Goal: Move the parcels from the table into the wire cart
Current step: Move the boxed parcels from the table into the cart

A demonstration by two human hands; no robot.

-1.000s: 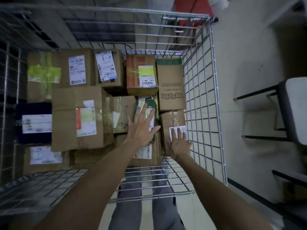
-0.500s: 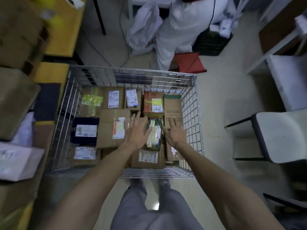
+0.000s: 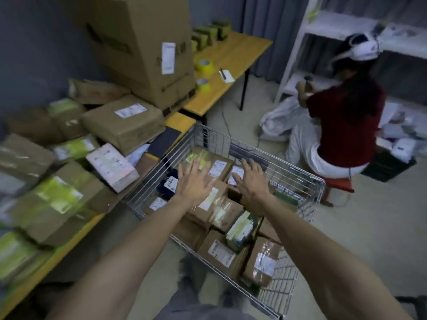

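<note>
Both arms are reaching forward over the wire cart point(image 3: 285, 289). The left hand point(image 3: 195, 181) is extending palm down with its fingers straight and spread, gripping nothing. The right hand point(image 3: 250, 183) is doing the same just beside it, fingers splayed and empty. Whether either palm is touching the boxes beneath cannot be told.

The cart is holding a packed layer of parcels: a brown labelled box point(image 3: 221, 250) near the front edge, a green-and-white package point(image 3: 242, 227) lying tilted on top of its neighbours, and a dark blue parcel point(image 3: 167, 184) against the left wall.

More parcels are waiting on the yellow-topped table point(image 3: 180, 120) to the left of the cart, among them a brown box with a white label point(image 3: 124, 125) and a pale printed parcel point(image 3: 111, 166) lying tilted near the table edge. A large cardboard carton point(image 3: 138, 42) is standing behind them, with two yellow tape rolls point(image 3: 204, 65) and a notepad point(image 3: 226, 76) further along.

A second person point(image 3: 346, 125) is sitting on a red stool point(image 3: 339, 182) beyond the cart, facing white shelving point(image 3: 298, 42).
</note>
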